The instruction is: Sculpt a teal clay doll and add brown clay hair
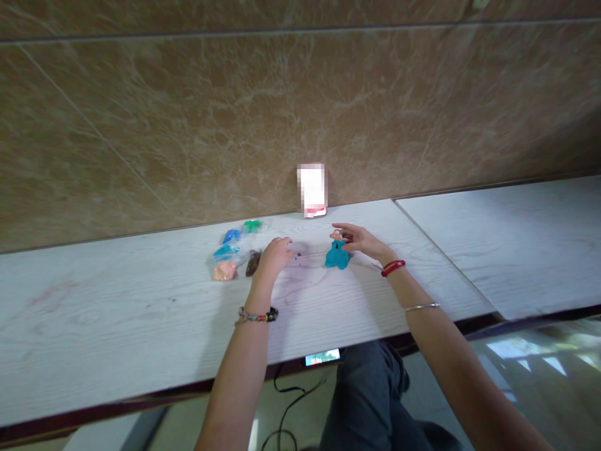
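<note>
From where I stand, a small upright rectangular object with a blurred white front (312,190) leans against the brown marbled wall (211,125), and I'll place everything by it. Nearer the person than that object, and slightly to its right, a teal clay-like figure with a peach top (337,255) sits on the white wood-grain table (141,326). The person's right hand (354,239) is at the figure's top, fingers and thumb parted around the peach part; whether they actually grip it, I can't tell.

The left hand (278,252) hovers over the table, left of the upright object and nearer the person, its fingers partly curled; I can't make out whether anything is pinched there. Dark crumbs (298,255) lie just beside its fingertips.

Further left of the upright object are clear plastic packets: green (252,225), deep blue (231,236), light blue (226,252) and peach (224,270), plus a brown one (252,263) beside the left hand.
</note>
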Tool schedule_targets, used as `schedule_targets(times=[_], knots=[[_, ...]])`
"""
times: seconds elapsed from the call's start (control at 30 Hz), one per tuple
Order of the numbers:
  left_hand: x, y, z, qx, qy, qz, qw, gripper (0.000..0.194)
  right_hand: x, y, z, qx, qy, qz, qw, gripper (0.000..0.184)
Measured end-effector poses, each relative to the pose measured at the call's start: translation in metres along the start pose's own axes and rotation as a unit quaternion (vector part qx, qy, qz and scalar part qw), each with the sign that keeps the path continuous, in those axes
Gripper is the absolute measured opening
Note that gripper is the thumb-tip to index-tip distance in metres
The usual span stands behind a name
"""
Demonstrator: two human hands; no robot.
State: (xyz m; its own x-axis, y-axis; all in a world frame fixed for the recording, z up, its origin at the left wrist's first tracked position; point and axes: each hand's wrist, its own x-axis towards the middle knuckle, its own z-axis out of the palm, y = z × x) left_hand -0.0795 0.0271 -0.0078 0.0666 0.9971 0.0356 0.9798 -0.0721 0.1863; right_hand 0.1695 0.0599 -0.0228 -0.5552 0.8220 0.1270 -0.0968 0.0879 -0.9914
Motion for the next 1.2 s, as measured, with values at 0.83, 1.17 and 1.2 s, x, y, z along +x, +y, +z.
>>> schedule_targets(times=[0.83, 1.17, 1.2], knots=[[-0.005, 0.038, 0.001, -0.113, 0.132, 0.104, 0.979, 0.027, -0.007, -0.011, 0.021, -0.388, 0.169, -0.114, 0.899, 0.061], [-0.006, 0.059, 0.029, -0.14, 0.041, 0.18, 0.973, 0.044, -0.003, -0.008, 0.02, -0.352, 0.198, -0.065, 0.912, 0.046], [-0.005, 0.059, 0.03, -0.14, 0.037, 0.177, 0.973, 0.049, -0.003, -0.008, 0.02, -0.35, 0.196, -0.066, 0.913, 0.046]])
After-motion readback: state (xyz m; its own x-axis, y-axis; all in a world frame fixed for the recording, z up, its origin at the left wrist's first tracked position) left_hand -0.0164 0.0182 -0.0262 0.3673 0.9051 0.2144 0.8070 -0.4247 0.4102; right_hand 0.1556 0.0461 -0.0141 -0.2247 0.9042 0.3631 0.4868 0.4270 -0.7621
